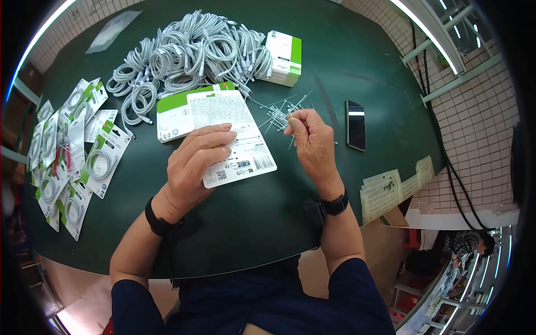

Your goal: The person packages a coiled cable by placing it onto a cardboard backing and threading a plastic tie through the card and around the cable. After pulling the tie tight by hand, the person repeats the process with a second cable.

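Observation:
My left hand [196, 157] grips a printed cardboard backing card [254, 148], its fingers across the front and the thumb hidden beneath. The card is tilted, its far end over a stack of green-and-white cards [173, 120]. My right hand [314, 137] is closed in a pinch at the edge of a loose pile of thin white cable ties [274, 116]. A cable tie seems to be between its thumb and forefinger, mostly covered by them. Behind the cards lies a large heap of coiled grey-white cables [192, 53].
Several cards with coiled cables attached [101, 164] overlap at the left. Another card stack [287, 56] stands beside the cable heap. A dark phone [355, 125] lies to the right, and taped paper [391, 190] covers the table's right edge. A clear plastic bag [113, 30] lies far left.

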### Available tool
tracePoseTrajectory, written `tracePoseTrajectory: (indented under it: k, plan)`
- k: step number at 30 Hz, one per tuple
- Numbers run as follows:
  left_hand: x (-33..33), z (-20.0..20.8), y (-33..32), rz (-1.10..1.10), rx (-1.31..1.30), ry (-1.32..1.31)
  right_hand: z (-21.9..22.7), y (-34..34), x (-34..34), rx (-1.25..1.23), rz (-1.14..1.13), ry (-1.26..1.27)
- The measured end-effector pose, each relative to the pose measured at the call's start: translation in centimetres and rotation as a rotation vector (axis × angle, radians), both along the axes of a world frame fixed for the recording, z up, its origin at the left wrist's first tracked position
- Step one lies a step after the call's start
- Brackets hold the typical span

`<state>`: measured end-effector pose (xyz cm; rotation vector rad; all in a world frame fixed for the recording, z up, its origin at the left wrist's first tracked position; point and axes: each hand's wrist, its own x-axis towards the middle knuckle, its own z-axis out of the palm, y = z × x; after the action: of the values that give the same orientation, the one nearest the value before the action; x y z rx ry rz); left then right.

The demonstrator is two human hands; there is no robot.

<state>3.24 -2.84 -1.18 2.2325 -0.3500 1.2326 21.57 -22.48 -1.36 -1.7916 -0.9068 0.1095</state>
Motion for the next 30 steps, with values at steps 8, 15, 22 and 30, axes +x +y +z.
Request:
tracePoseTrajectory:
  k: [8,15,22,30]
  plan:
    - [-0.4,0.1,0.7,0.054,0.026,-0.011,1.1,0.1,-2.0,0.255,0.116,-0.385]
    - [-0.4,0.4,0.9,0.006,0.066,-0.047,3.2,-1.0,-6.3,0.703,0.293,-0.235]
    - [-0.8,0.3,1.3,-0.007,0.131,-0.027,2.7,-0.6,-6.9,0.559,0.387,-0.239]
    - [-0.8,0.4,1.1,-0.017,0.125,-0.014,3.0,-0.6,-6.8,0.525,0.415,-0.269]
